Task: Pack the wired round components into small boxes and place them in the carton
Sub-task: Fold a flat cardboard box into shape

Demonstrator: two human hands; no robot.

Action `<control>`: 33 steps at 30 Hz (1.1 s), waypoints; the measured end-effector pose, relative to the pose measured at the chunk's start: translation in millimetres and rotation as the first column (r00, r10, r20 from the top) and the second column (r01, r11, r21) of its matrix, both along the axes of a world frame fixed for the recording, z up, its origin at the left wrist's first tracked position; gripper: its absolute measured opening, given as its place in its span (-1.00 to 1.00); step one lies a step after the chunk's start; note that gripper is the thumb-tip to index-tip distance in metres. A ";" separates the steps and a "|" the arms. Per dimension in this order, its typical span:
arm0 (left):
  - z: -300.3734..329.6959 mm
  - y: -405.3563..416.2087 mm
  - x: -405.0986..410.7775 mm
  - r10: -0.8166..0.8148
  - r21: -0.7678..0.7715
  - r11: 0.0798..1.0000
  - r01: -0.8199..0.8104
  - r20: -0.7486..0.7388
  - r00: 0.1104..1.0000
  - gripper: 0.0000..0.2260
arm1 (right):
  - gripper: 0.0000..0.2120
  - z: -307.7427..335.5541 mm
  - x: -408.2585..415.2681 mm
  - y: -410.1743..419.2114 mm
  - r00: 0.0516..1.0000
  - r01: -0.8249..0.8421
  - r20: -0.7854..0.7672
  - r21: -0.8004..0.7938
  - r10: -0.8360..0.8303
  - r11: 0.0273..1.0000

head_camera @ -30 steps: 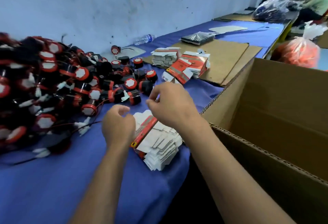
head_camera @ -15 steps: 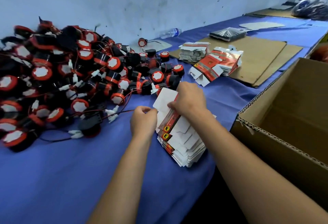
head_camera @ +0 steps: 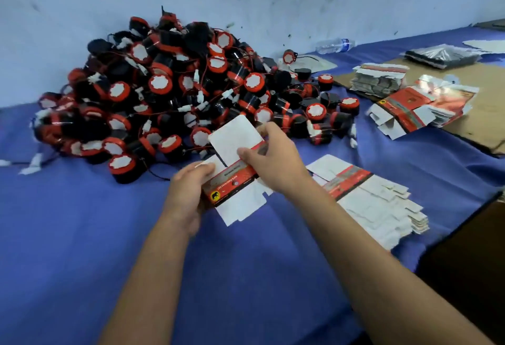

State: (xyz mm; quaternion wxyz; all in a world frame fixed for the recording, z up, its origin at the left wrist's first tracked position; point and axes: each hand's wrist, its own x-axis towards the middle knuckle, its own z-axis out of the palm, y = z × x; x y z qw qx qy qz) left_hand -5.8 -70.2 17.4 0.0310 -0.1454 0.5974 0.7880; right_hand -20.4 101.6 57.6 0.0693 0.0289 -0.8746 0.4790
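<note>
Both hands hold one flat red-and-white cardboard box blank (head_camera: 237, 180) above the blue-covered desk (head_camera: 82, 235): left hand (head_camera: 188, 194) fingers curl round its left edge, right hand (head_camera: 273, 161) fingers pinch its upper flap. Just beyond the fingers lies the heap of black-and-red wired round components (head_camera: 175, 93); right of them, a stack of flat box blanks (head_camera: 369, 197).

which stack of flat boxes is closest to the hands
The stack of flat boxes on the blue cloth, just beside the right hand. The other two stacks lie farther back by the cardboard sheet.
</note>
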 end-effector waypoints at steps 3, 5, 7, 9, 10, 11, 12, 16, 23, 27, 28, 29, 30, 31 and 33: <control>-0.1 -78.5 19.6 -0.055 -0.044 0.998 0.055 0.012 0.998 -0.75 | -0.41 -16.0 -3.9 -61.6 0.956 -0.205 -0.166 0.221 0.244 0.954; 0.6 -123.4 35.0 -0.134 -0.061 0.989 0.136 0.040 0.990 -0.77 | -0.28 -21.8 -7.1 -98.5 0.888 -0.269 -0.254 0.389 0.383 0.881; -2.9 -147.6 44.4 -0.132 -0.058 0.989 0.136 0.067 0.989 -0.76 | -0.25 -26.1 -7.3 -127.4 0.813 -0.335 -0.294 0.469 0.502 0.818; -9.4 -156.0 42.2 -0.018 -0.076 0.997 0.022 0.047 0.999 -0.82 | -0.20 -33.6 -5.4 -146.4 0.758 -0.371 -0.313 0.516 0.573 0.772; -11.9 -156.7 38.6 0.062 -0.082 0.995 -0.060 0.028 0.998 -0.81 | -0.11 -38.6 -4.4 -151.4 0.752 -0.377 -0.298 0.538 0.588 0.754; -13.1 -156.0 34.1 0.131 -0.087 0.988 -0.130 0.007 0.991 -0.78 | 0.02 -43.2 -2.9 -152.1 0.755 -0.389 -0.267 0.553 0.599 0.737; -14.9 -156.1 29.5 0.173 -0.099 0.980 -0.174 -0.011 0.985 -0.77 | 0.16 -47.4 -1.5 -152.2 0.756 -0.414 -0.225 0.565 0.615 0.714; -17.3 -155.8 22.7 0.113 -0.127 0.985 -0.115 -0.020 0.993 -0.83 | 0.38 -54.2 0.1 -149.7 0.744 -0.449 -0.173 0.586 0.646 0.674; -15.0 -168.1 26.1 0.167 -0.066 0.983 -0.170 -0.046 0.985 -0.62 | 0.15 -49.9 -4.1 -141.6 0.756 -0.499 -0.361 0.220 0.545 0.838; -12.4 -166.2 27.8 -0.080 -0.107 0.993 0.048 -0.314 0.946 -0.29 | -0.30 -45.6 -5.1 -144.6 0.907 -0.420 -0.189 -0.463 0.375 0.781; -11.6 -165.3 28.0 -0.181 -0.216 0.970 0.109 -0.350 0.919 -0.15 | -0.41 -43.8 -7.1 -143.9 0.909 -0.359 -0.062 -0.618 0.412 0.699; -11.3 -164.0 28.5 -0.271 -0.320 0.934 0.156 -0.353 0.895 0.01 | -0.48 -43.4 -9.2 -142.4 0.867 -0.301 0.068 -0.717 0.493 0.629; -11.7 -162.7 29.0 -0.351 -0.399 0.894 0.204 -0.340 0.872 0.15 | -0.56 -42.9 -9.4 -140.7 0.799 -0.271 0.167 -0.757 0.577 0.594; -12.0 -161.4 29.0 -0.413 -0.453 0.858 0.243 -0.326 0.850 0.23 | -0.63 -42.4 -8.9 -139.1 0.736 -0.275 0.225 -0.762 0.638 0.586; -11.0 -158.1 30.3 -0.479 -0.522 0.810 0.270 -0.322 0.817 0.29 | -0.71 -44.1 -9.0 -137.2 0.666 -0.269 0.273 -0.780 0.694 0.565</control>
